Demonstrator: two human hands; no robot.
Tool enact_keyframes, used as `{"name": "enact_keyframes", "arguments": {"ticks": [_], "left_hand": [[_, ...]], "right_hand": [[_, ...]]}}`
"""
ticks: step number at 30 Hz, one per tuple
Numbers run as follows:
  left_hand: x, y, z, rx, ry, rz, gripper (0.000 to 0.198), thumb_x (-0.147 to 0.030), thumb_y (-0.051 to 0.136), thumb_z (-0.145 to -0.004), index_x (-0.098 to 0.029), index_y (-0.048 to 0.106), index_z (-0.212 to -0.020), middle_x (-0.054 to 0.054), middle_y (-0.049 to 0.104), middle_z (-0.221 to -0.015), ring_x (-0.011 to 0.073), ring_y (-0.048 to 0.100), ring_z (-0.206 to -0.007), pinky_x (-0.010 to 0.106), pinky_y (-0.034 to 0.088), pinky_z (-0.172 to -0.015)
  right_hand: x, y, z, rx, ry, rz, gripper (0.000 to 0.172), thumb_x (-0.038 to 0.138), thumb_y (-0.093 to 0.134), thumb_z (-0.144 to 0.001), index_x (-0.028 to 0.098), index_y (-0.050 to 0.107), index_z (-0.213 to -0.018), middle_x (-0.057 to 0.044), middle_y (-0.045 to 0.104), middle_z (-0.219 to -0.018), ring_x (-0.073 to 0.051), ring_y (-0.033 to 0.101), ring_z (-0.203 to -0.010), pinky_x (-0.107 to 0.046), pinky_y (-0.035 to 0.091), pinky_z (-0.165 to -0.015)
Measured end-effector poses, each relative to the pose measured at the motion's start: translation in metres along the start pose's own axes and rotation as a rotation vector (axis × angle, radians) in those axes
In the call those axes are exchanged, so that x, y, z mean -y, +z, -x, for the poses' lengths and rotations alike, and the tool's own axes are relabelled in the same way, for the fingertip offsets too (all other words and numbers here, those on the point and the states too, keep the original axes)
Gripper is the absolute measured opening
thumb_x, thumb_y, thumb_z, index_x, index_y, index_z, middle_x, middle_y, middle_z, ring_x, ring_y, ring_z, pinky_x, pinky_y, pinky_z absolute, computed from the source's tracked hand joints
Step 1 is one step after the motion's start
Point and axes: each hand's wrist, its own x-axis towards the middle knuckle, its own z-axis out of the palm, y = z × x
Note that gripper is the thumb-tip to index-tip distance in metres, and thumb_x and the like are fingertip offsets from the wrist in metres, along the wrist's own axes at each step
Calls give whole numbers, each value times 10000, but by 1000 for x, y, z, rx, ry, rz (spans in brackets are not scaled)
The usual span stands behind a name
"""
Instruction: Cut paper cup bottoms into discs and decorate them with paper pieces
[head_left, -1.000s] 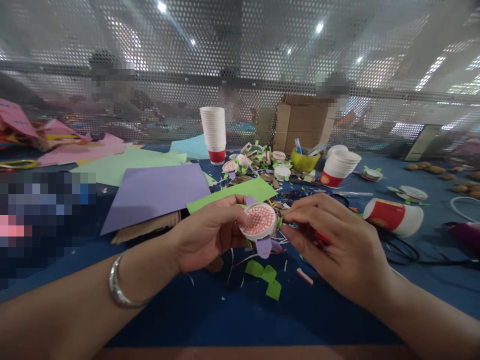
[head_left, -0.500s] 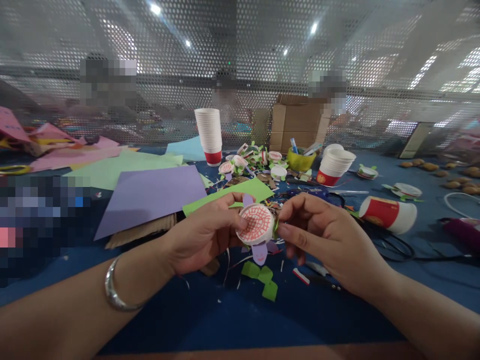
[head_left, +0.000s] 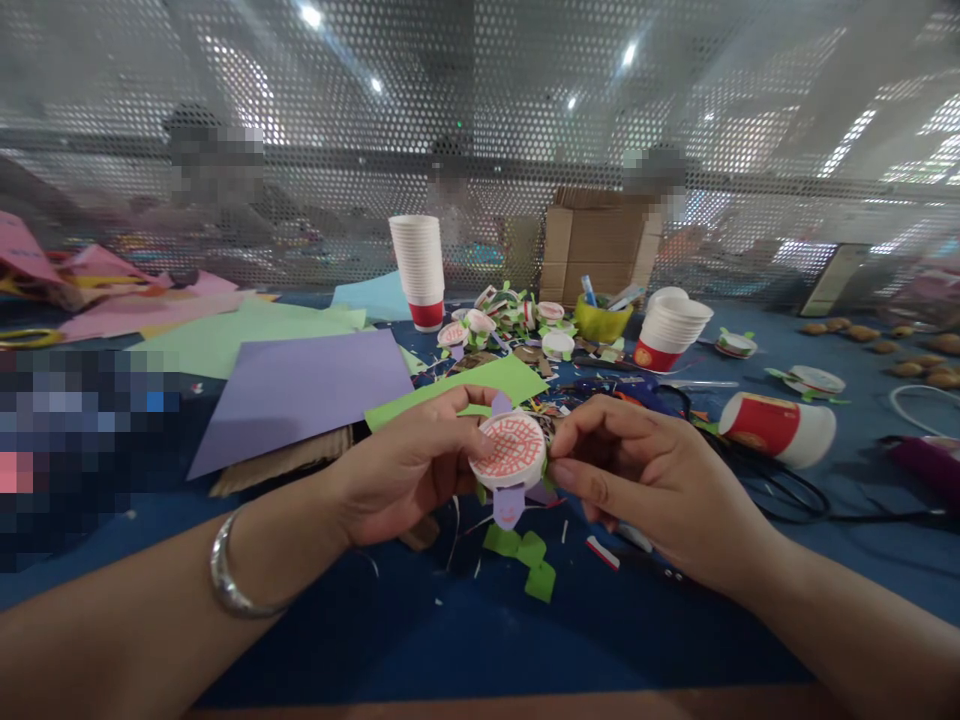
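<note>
Closed at the back by a grey perforated metal screen [head_left: 517,60] — pricked with small round white lights [head_left: 310,16] and, at upper right, striped with slanting bright white streaks [head_left: 851,143]. Fronted by a dark blue, flat-topped table [head_left: 420,640].

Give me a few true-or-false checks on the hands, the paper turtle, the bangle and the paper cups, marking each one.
1. The left hand holds the paper turtle with its thumb on the shell. True.
2. The right hand is beside the turtle's edge. True.
3. The silver bangle is on the right wrist. False: the silver bangle is on the left wrist.
4. The tall paper-cup stack lies on its side. False: the tall paper-cup stack stands upright.
5. The turtle's shell pattern is blue. False: the pattern is orange-red.
</note>
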Motion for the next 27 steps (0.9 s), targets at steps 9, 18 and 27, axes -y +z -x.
{"name": "enact_keyframes", "arguments": {"ticks": [9, 18, 27], "left_hand": [[2, -1, 2, -11, -11, -21, 448, -84, 680, -734, -210, 480, -1115, 2, 659, -862, 90, 616, -661, 157, 504, -593], [-1, 0, 2, -23, 17, -56, 525, -92, 707, -713, -212, 454, -1157, -5, 641, -858, 99, 614, -658, 166, 496, -586], [-4, 1, 4, 6, 15, -86, 544, -63, 702, -714, -211, 474, -1185, -31, 624, -810, 94, 602, -616, 163, 470, -551]], "right_hand": [[1, 0, 1, -3, -56, 170, 55, 205, 691, -901, 198, 637, -894, 42, 608, -741, -56, 515, -580, -167, 439, -527], [1, -2, 0, 17, -32, 208, 108, 277, 712, -909, 204, 636, -884, 32, 646, -754, -74, 528, -588, -193, 448, -539], [3, -1, 1, 10, 26, 175, 224, 234, 831, -803, 210, 622, -879, 60, 606, -741, -66, 527, -593, -175, 423, -528]]}}
